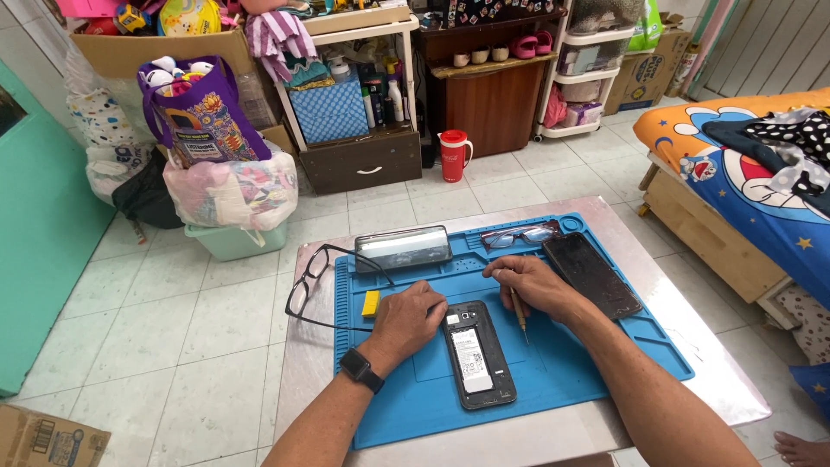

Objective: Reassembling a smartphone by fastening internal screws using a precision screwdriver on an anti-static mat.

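Blue rubber covers most of the table (726,380): a work mat (605,363) with shallow trays moulded along its far edge. On the mat, near its front, lies a phone (478,356) with its back cover off, the white-labelled battery showing in the dark frame.

The left hand (406,322), with a black watch on its wrist, rests on the mat just left of the phone, fingers curled and touching the phone's upper left corner; it grips nothing that can be seen. The right hand (534,285) rests just beyond the phone's upper right corner, fingers closed around a thin screwdriver (520,318) whose tip points down toward the mat beside the phone.

A small yellow block (371,303) lies on the mat to the left of the left hand. A black panel (592,274), glossy and phone-shaped, lies to the right of the right hand, slanted across the mat. At the far edge of the mat a glossy rectangular case (404,248) stands on its long side, and red-and-dark framed glasses (517,235) lie next to it. A second pair, black-framed glasses (311,281), sits over the mat's left edge, partly on the bare table.

Beyond the table, on the tiled floor, stands a red jug (453,155) with a white lid, in front of a dark wooden cabinet (493,104).
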